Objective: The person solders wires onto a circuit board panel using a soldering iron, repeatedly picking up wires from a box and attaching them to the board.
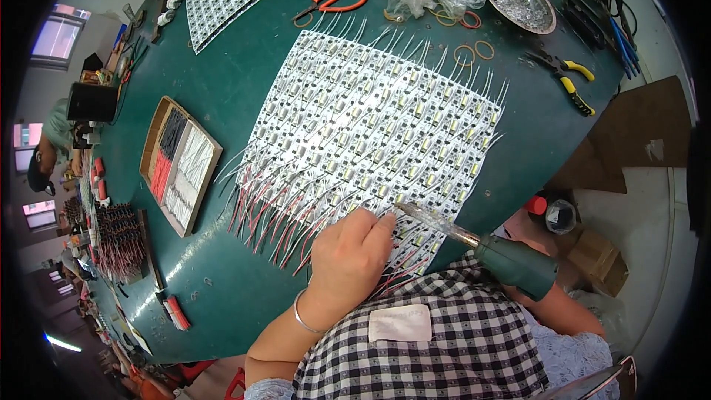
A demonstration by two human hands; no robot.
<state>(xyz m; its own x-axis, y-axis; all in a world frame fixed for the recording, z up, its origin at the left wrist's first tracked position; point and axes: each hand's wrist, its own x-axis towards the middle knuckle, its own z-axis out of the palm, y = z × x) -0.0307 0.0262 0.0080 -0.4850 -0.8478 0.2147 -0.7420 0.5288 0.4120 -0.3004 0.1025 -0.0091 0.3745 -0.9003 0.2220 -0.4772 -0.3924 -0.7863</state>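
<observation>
Some burning of the pinched left hand [346, 255] is risked if the soldering iron [498, 253] gripped by the right hand [523, 295] slips left.

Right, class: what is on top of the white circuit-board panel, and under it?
On the circuit-board panel: small components and pale wires, with the left hand and soldering iron's tip over it. Green tabletop shows around; what lies beneath is covered.
</observation>
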